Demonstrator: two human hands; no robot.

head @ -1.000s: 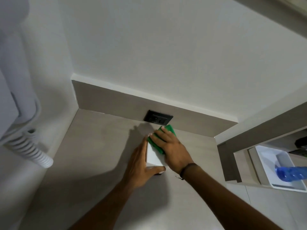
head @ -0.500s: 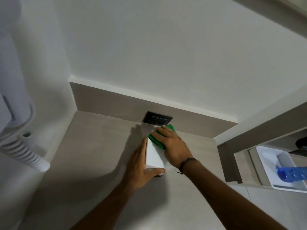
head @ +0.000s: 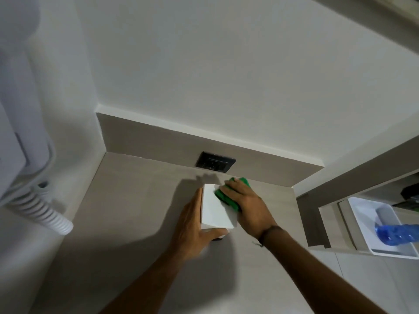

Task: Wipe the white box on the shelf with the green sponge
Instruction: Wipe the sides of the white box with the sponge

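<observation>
Head view. White box (head: pixel 216 209) on grey shelf (head: pixel 140 200), near back panel below dark socket (head: pixel 215 164). Left hand (head: pixel 195 225) flat against box's left side, thumb hooked round near corner, bracing. Right hand (head: pixel 246 205) closed on green sponge (head: pixel 226 196), pressing it on box's right edge.

Change: sponge moved from far end of top toward right edge; more bare top exposed. Judgement: wiping mid-course, strokes working across top.

Hidden: box's right and far faces behind hand; sponge mostly covered; dark object under box's near corner unidentifiable.
</observation>
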